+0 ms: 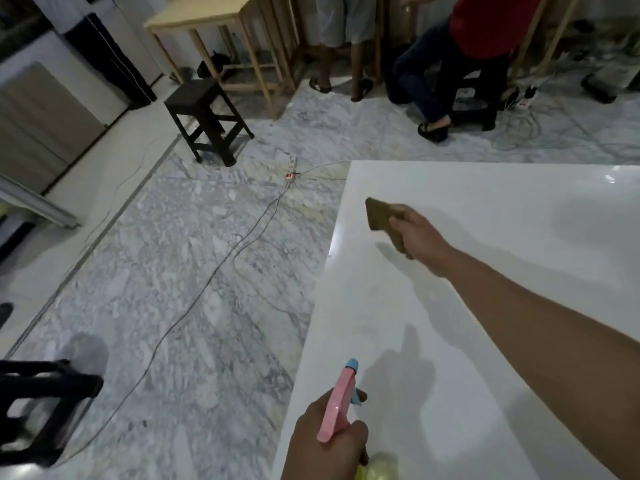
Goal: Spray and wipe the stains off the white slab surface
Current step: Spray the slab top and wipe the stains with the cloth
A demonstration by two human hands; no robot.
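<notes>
The white slab (485, 306) fills the right half of the view, glossy, with faint smudges near its left edge. My left hand (329, 441) grips a spray bottle (337, 407) with a pink head, blue nozzle and yellowish body, at the slab's near left edge, nozzle aimed forward over the surface. My right hand (420, 237) reaches out over the slab's far left part and holds a brown cloth (382, 216) just above or against the surface.
Marble floor lies to the left, crossed by a cable leading to a power strip (290, 171). A dark stool (207, 119) stands beyond, another dark stool (38, 403) at lower left. Wooden tables and two people's legs are at the back.
</notes>
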